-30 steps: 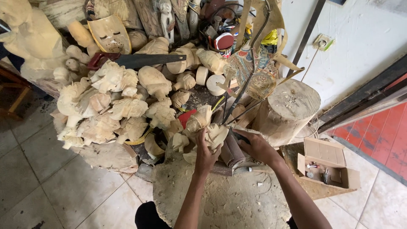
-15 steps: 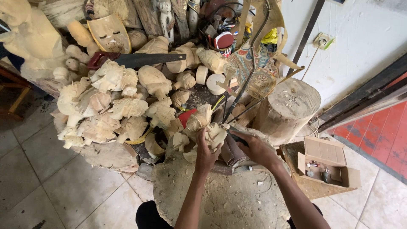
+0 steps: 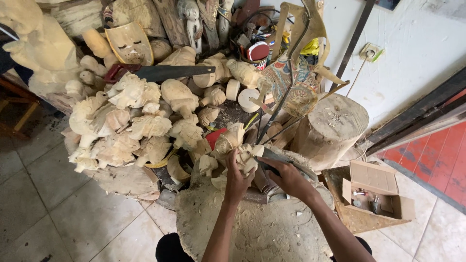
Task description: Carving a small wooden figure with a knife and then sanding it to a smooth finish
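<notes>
Left hand [image 3: 237, 180] was clamped around a pale carved piece [image 3: 247, 157] standing just above its knuckles. Right hand [image 3: 287, 178] was closed on a dark tool [image 3: 281, 159]; its long axis ran leftward toward the carving, just beside it.

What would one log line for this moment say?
left hand: grips pale wood carving | right hand: holds dark tool | surface: wood block

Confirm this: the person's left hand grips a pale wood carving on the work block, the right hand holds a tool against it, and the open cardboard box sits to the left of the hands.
Wrong about the box. The head view shows the open cardboard box to the right of the hands, beside the work block. The rest stands: the left hand grips the pale wood carving, and the right hand holds a tool against it.
</notes>
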